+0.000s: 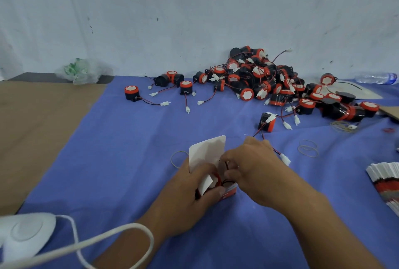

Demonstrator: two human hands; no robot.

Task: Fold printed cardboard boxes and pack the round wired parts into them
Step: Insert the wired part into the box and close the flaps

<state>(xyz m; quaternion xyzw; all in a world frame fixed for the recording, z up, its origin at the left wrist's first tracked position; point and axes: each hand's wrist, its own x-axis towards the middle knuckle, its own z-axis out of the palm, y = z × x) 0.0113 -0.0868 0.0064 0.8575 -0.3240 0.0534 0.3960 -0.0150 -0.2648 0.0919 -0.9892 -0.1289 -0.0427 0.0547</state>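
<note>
One round wired part [214,180] going into printed box [229,192]; left hand [190,200] fingers [206,170] clamping box, right hand [253,168] pinching wire [226,164], tucking. Next: closing flap [207,151].

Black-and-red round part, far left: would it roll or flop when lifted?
Standing on a flat end, the black round part with red cap probably stays put; sideways it might roll. Its thin wire with white plug lies curved, so likely floppy.

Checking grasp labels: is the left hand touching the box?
Touching. The head view shows the left hand gripping the open box, curled round its sides.
</note>
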